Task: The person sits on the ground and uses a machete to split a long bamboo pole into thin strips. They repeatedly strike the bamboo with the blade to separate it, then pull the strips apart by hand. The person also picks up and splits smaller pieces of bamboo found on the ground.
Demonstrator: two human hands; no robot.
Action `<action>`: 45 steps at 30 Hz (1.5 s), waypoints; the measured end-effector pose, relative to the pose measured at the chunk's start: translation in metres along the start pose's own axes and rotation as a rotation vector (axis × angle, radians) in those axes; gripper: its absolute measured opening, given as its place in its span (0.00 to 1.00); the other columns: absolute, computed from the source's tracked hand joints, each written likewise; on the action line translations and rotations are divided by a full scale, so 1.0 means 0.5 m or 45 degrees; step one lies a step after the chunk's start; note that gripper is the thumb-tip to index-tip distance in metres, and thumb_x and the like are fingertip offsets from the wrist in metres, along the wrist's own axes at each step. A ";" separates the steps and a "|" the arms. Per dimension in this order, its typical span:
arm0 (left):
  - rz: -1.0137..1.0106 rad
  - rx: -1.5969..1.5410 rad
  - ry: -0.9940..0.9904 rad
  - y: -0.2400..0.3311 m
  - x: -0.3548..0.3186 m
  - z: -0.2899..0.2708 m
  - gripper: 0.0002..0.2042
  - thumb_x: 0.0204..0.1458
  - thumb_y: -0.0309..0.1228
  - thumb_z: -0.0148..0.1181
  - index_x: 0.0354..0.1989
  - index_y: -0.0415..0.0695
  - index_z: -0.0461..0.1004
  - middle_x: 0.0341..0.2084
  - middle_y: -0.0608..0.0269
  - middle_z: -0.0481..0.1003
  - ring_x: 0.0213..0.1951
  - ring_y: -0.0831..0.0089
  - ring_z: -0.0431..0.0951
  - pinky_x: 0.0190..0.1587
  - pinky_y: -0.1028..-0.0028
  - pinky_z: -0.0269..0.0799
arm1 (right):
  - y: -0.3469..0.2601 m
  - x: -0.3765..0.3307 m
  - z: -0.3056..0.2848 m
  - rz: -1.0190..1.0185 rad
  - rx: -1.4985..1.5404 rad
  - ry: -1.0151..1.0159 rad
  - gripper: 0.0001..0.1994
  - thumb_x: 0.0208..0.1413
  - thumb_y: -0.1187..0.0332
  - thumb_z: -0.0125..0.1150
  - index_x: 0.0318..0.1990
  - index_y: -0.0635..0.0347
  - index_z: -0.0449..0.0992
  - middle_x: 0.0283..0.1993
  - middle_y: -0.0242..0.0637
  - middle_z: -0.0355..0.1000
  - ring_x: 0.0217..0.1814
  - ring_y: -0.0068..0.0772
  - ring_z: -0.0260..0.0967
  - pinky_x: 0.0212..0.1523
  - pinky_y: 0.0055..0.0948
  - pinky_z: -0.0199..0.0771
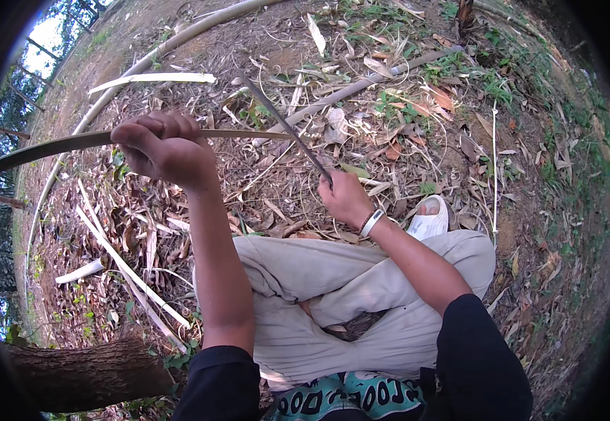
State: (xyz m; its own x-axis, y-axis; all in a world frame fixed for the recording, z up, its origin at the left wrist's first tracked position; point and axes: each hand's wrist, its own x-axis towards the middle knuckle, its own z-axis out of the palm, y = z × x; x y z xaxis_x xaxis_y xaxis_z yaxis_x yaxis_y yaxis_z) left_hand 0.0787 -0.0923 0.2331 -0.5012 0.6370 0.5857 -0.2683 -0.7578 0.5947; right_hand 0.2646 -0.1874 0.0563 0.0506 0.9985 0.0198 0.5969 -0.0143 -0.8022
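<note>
Two tight grips: left hand (pixel 161 149) on a strip (pixel 45 149), right hand (pixel 348 201) on a knife (pixel 308 153).

A long strip (pixel 45 146) extends leftward from the left grip (pixel 161 147), its other end crossing the blade (pixel 277 114) in the right grip (pixel 348 200), before the folded legs (pixel 305 274). Beyond, on the ground (pixel 543 281), lie a long pole (pixel 186 35), a slat (pixel 172 77) across it, and a shorter pole (pixel 361 91) to their right. Split pieces (pixel 119 256) lie left of the legs, beyond a trunk (pixel 87 372); a thin stick (pixel 495 168) lies farther right.
</note>
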 end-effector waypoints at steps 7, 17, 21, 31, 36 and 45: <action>-0.069 0.125 0.113 0.002 -0.005 -0.009 0.27 0.63 0.58 0.34 0.19 0.50 0.55 0.09 0.77 0.49 0.11 0.83 0.47 0.14 0.77 0.44 | 0.068 0.017 -0.005 0.200 -0.311 -0.168 0.16 0.52 0.65 0.50 0.29 0.73 0.76 0.29 0.65 0.73 0.35 0.62 0.75 0.40 0.50 0.76; -0.062 0.187 0.161 0.012 -0.009 -0.003 0.27 0.63 0.57 0.33 0.17 0.52 0.51 0.08 0.79 0.48 0.09 0.85 0.47 0.10 0.77 0.43 | 0.037 -0.003 -0.017 0.200 -0.345 -0.177 0.14 0.51 0.67 0.51 0.29 0.73 0.76 0.30 0.61 0.74 0.37 0.61 0.75 0.41 0.49 0.77; -0.047 0.274 0.192 0.018 -0.009 -0.004 0.27 0.62 0.59 0.34 0.16 0.53 0.50 0.07 0.78 0.48 0.09 0.85 0.48 0.11 0.79 0.43 | 0.048 -0.005 0.007 0.248 -0.310 -0.213 0.14 0.51 0.67 0.52 0.36 0.72 0.74 0.32 0.60 0.75 0.38 0.59 0.76 0.41 0.49 0.77; -0.070 0.258 0.227 0.015 -0.010 0.020 0.25 0.64 0.56 0.34 0.18 0.53 0.52 0.07 0.79 0.49 0.09 0.85 0.48 0.11 0.78 0.43 | 0.161 -0.020 -0.025 0.341 -0.703 -0.409 0.07 0.49 0.69 0.57 0.31 0.61 0.80 0.36 0.51 0.78 0.39 0.49 0.79 0.38 0.39 0.79; -0.014 0.279 0.253 0.009 0.008 0.003 0.26 0.64 0.54 0.34 0.17 0.53 0.51 0.08 0.79 0.49 0.09 0.84 0.48 0.11 0.78 0.44 | 0.143 -0.021 -0.012 0.132 -0.749 -0.399 0.07 0.47 0.69 0.61 0.32 0.62 0.80 0.34 0.51 0.78 0.38 0.47 0.79 0.39 0.38 0.80; -0.006 0.200 0.211 0.004 0.026 -0.023 0.25 0.64 0.55 0.35 0.20 0.51 0.53 0.09 0.77 0.50 0.10 0.84 0.49 0.10 0.79 0.41 | 0.081 -0.031 -0.019 0.307 -0.478 -0.314 0.11 0.50 0.70 0.53 0.31 0.66 0.80 0.37 0.58 0.76 0.41 0.56 0.77 0.43 0.42 0.78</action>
State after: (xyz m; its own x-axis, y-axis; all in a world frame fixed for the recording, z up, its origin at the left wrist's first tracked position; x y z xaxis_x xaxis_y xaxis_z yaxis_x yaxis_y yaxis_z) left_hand 0.0622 -0.0873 0.2353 -0.6320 0.5990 0.4917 -0.1460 -0.7151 0.6836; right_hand 0.2954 -0.2039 0.0294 0.0589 0.9463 -0.3178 0.8404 -0.2188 -0.4959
